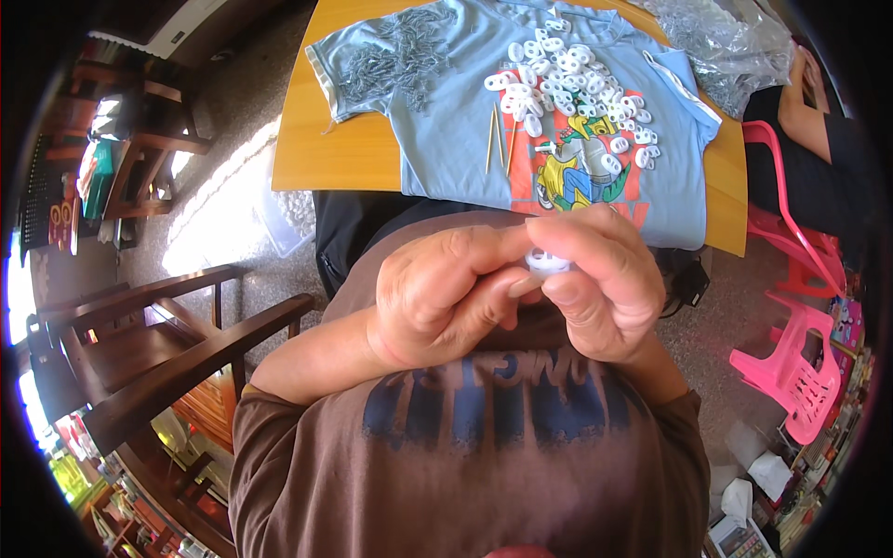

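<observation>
Both my hands are raised close together in front of my chest, at the near side of the table. Between their fingertips sits a small white plastic piece with holes [547, 261]. My right hand [609, 284] pinches it with thumb and index finger. Close against it, my left hand [446, 288] is closed, thumb and index tips together; whatever they grip is hidden. A pile of similar white plastic pieces [567, 79] lies on a light blue T-shirt [446, 153] spread over the table. Left of the pile is a heap of small grey metal-looking parts [400, 56].
Two thin pointed sticks [491, 139] lie on the shirt over the wooden table [353, 153]. A clear plastic bag [726, 42] is at the far right, near another person's arm [807, 116]. Pink plastic chairs [800, 372] stand right, a dark wooden armchair [167, 344] left.
</observation>
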The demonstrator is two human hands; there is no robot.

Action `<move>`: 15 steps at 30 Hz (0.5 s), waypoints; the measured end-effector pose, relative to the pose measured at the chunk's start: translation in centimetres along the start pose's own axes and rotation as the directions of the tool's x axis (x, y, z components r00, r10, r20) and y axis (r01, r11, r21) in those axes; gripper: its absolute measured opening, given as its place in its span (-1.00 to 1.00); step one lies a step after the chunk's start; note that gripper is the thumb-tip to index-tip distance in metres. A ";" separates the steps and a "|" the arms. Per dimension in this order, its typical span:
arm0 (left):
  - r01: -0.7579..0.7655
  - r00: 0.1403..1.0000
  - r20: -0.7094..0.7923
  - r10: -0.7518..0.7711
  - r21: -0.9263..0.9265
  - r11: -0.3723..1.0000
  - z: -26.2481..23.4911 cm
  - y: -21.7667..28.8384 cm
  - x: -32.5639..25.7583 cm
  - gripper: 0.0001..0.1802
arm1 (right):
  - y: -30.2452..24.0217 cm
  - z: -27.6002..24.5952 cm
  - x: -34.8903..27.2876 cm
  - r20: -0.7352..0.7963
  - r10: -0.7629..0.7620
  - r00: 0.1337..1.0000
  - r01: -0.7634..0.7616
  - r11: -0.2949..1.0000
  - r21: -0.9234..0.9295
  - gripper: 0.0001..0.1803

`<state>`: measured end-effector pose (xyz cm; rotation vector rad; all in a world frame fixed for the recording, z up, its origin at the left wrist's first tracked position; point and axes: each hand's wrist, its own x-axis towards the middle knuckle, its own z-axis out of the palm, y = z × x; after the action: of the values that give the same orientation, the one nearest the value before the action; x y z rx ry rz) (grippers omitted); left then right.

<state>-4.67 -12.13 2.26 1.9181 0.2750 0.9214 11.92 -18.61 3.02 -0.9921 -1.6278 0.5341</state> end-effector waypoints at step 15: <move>0.108 0.994 0.010 -0.109 -0.224 0.968 -0.2 -0.2 -0.3 -0.75 | -0.2 0.2 -0.1 0.002 0.009 1.000 -0.009 0.999 0.031 -0.62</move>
<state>-4.99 -12.05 2.01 1.6776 0.2630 0.8446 11.64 -18.78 2.99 -0.9762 -1.6129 0.5650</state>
